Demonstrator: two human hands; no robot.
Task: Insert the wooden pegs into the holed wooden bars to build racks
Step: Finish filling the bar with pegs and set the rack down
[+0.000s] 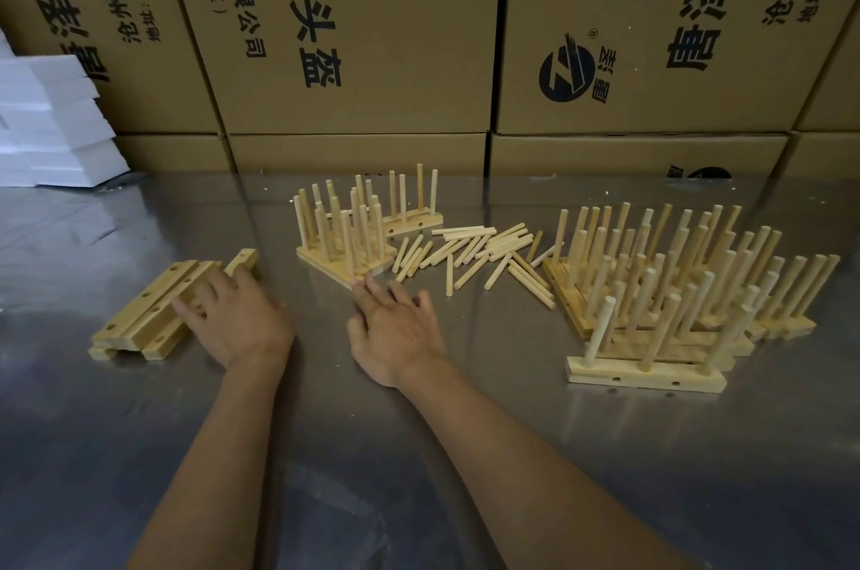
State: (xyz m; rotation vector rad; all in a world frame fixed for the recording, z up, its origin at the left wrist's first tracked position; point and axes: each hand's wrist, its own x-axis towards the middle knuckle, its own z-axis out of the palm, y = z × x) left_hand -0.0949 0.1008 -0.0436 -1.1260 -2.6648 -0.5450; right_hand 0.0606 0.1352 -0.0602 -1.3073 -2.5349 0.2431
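Steel counter [465, 453], shiny, w/ bits of wood dust. Left hand [232, 318] rests on a stack of empty holed bars [139, 318] at left; fingers [186, 311] curl over the bars' near edge, gripping them. One more bar [243, 261] lies just beyond the fingertips. Right hand [395, 327] lies flat on the counter, fingers released & spread, tips touching the base of a small group of pegged racks [353, 234]. Loose pegs [474, 257] are heaped between that group & a bigger cluster of finished racks [675, 281] at right; one rack [647, 371] stands apart nearest the front. Behind: wall of printed cardboard boxes [372, 34], white foam slabs [51, 127] far left.
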